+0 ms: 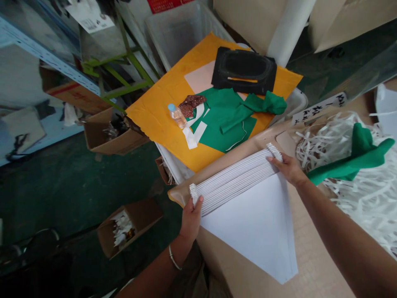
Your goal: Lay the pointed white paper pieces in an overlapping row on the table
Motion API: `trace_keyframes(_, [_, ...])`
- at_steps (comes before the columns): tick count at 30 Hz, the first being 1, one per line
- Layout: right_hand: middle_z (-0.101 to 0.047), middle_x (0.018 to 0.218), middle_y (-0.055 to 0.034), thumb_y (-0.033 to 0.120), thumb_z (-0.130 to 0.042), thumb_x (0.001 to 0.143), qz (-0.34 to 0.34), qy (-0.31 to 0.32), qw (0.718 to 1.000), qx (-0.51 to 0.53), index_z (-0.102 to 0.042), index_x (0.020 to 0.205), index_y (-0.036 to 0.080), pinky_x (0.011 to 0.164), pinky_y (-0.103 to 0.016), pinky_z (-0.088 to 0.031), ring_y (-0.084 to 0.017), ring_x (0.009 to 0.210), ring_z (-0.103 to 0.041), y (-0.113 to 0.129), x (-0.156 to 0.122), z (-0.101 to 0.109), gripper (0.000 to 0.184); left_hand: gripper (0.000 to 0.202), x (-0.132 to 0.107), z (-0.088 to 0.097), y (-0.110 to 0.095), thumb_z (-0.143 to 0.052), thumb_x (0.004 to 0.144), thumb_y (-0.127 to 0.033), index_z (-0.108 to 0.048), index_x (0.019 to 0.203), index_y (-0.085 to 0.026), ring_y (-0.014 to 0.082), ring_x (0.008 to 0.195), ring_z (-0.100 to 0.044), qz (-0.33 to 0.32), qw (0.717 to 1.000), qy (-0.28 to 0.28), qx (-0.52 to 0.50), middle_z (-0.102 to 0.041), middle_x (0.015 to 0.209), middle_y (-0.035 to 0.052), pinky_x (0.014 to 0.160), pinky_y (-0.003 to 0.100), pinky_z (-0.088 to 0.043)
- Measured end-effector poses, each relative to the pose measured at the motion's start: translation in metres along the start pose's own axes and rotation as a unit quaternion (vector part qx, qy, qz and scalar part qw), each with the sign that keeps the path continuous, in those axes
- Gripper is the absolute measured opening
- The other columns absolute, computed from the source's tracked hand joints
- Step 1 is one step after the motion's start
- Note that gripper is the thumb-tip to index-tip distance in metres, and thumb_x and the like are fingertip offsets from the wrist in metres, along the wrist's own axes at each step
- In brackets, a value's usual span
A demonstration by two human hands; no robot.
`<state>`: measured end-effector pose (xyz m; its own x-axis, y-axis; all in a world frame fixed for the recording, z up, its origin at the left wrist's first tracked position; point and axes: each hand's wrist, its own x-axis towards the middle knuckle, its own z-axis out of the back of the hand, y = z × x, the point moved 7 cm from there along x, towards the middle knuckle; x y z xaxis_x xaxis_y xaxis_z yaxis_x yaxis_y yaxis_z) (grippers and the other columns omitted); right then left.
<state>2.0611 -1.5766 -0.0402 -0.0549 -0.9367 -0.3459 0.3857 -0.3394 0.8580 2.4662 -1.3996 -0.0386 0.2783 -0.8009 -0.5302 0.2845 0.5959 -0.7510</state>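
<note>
You're in a cramped, cluttered workshop or packing room: the floor (62,194) is painted dark green, and open cardboard boxes (130,223) sit right on it. A slotted metal shelving rail (46,56) runs along one side near a green metal frame (124,70), a plastic crate (182,33) stands behind, and shredded white paper (372,198) heaps up beside your stack of folded white paper (235,178).

Soft diffuse light on the white paper (251,227), dim lower-left floor (62,186), bowed edges
</note>
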Motion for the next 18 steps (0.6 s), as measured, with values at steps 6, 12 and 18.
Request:
trace_keyframes(6, [-0.074,0.091,-0.0130,0.054,-0.080,0.071,-0.126,0.114,0.984,0.045,-0.072,0.102,0.010,0.060,-0.030,-0.051,-0.021,0.073,-0.067,0.009,0.032,-0.003,0.055,0.054,0.015,-0.008,-0.004,-0.060,0.082,-0.063,-0.063,0.109,-0.016,0.0232,0.088,-0.067,0.079,0.977,0.082,-0.178,-0.072,0.096,0.0075,0.076,0.033,-0.054])
trace_keyframes(12, [-0.072,0.078,-0.0019,0.056,-0.084,0.061,-0.061,0.087,0.993,-0.056,-0.074,0.089,0.018,0.057,-0.025,-0.047,-0.016,0.067,-0.061,0.024,0.045,-0.005,0.049,0.044,0.026,0.010,-0.012,-0.067,0.078,-0.061,-0.060,0.070,-0.018,0.0140,0.064,-0.052,0.008,0.997,-0.012,-0.071,-0.056,0.064,-0.0028,0.060,0.026,-0.041])
trace_keyframes(18, [-0.069,0.078,-0.0012,0.061,-0.082,0.060,-0.046,0.110,0.992,-0.047,-0.071,0.091,0.017,0.057,-0.024,-0.045,-0.015,0.067,-0.058,0.029,0.043,-0.010,0.055,0.040,0.036,0.011,-0.013,-0.066,0.079,-0.058,-0.063,0.081,-0.018,0.0165,0.071,-0.056,-0.036,0.997,0.043,-0.051,-0.062,0.072,-0.0009,0.065,0.026,-0.044])
